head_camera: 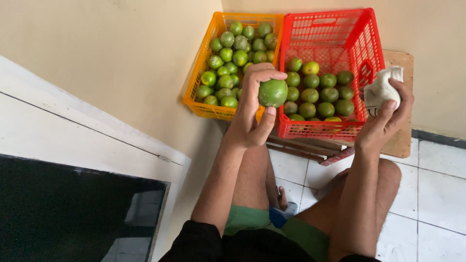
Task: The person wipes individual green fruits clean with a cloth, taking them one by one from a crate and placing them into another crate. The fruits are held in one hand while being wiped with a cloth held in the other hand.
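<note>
Left hand point(252, 114) grips one green citrus fruit point(272, 92) between fingers and thumb, above the join of two crates. Right hand point(383, 121) holds a bunched white cloth point(381, 91). Orange crate point(201, 63) and red crate point(369, 43) both contain green fruit.

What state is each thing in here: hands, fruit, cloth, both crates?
left hand: shut on green citrus fruit, held up
right hand: shut on white cloth, bunched
orange crate: nearly full of green fruit
red crate: partly filled, back section bare
</note>
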